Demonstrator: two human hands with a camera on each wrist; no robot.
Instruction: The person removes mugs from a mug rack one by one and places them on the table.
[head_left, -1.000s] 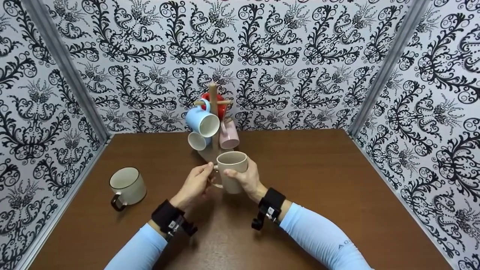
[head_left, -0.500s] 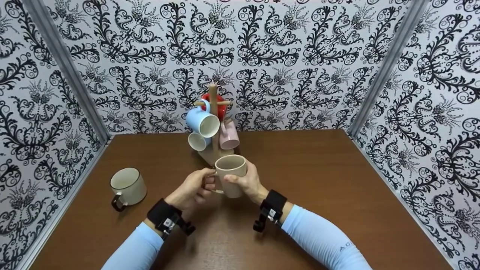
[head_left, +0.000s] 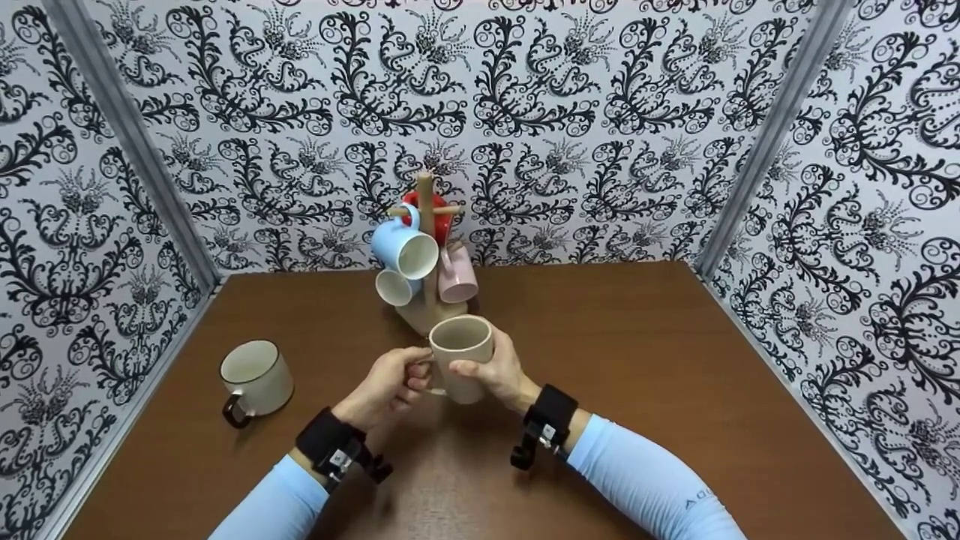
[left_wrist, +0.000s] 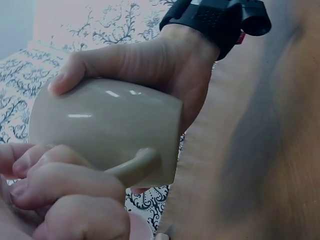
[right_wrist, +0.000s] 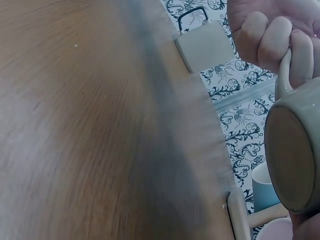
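A tall beige mug (head_left: 459,367) is held upright between both hands, in front of the mug tree. My right hand (head_left: 501,369) grips its body from the right, thumb across the near side. On the left, my left hand (head_left: 390,386) has its fingers curled round the mug's handle (left_wrist: 137,167). The right wrist view shows the mug's unglazed base (right_wrist: 290,157) raised off the table, with the left fingers (right_wrist: 275,42) hooked through the handle.
Just behind the held mug stands a wooden mug tree (head_left: 426,191) carrying a light blue mug (head_left: 405,247), a second pale blue mug (head_left: 396,286), a pink mug (head_left: 457,276) and a red mug (head_left: 442,223). A cream mug (head_left: 259,379) with a dark handle stands on the table's left side.
The beige mug has come slightly nearer the body. My left hand has shifted from pinching the handle near its top to curling its fingers round it.
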